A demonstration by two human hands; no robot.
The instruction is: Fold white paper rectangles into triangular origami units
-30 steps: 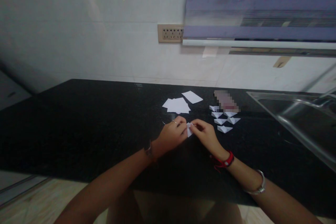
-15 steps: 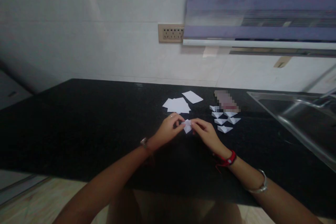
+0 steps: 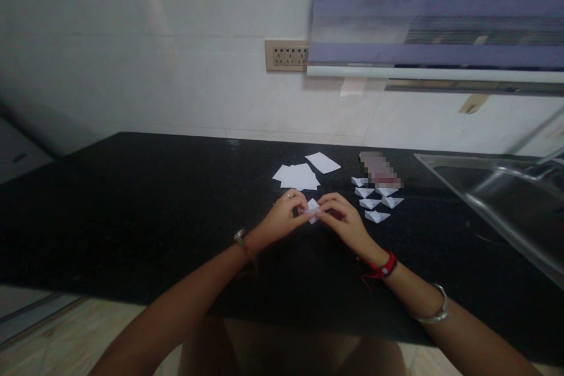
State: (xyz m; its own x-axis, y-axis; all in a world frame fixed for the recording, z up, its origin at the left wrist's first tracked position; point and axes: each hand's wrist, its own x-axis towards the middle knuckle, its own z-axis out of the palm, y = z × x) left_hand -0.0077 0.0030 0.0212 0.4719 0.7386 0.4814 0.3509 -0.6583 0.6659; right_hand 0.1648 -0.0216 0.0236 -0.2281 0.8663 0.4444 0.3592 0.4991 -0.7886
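A small folded piece of white paper [image 3: 312,205] is held between my two hands, just above the black countertop. My left hand [image 3: 286,211] pinches its left side with thumb and fingers. From the right, my right hand [image 3: 343,217] grips the other side, its thumb on the near face. Beyond my left hand lie loose white paper sheets [image 3: 299,176] in an overlapping pile, and another sheet [image 3: 323,163] rests behind them. Several folded white paper pieces [image 3: 377,217] sit in rows to the right of my right hand.
A blurred-out flat rectangular object [image 3: 379,167] lies behind the folded pieces. The black countertop [image 3: 132,217] reaches far left; a metal sink [image 3: 493,188] is set in at the right. Against the tiled wall are a socket panel [image 3: 288,56] and a purple-grey hanging sheet [image 3: 374,6].
My fingers have shifted slightly on the folded paper, and both thumbs now sit closer together across its middle. The other papers have stayed where they were.
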